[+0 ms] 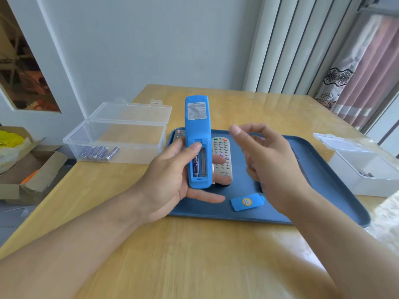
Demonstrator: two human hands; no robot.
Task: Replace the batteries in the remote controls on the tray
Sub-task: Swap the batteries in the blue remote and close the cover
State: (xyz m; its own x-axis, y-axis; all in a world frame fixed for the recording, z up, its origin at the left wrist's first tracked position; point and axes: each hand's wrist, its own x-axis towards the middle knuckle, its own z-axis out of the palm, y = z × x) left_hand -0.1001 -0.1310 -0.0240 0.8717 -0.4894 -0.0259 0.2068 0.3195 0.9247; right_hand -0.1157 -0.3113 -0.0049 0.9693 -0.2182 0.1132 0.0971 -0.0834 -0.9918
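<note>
Left hand (170,180) gripping blue remote (197,134)

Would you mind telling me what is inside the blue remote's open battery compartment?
One dark blue battery lies in the left slot; the right slot looks empty. The left hand's thumb covers the compartment's top end.

The right hand (262,167) is motion-blurred, hiding a dark object on the tray (336,203) — unidentifiable.
</note>
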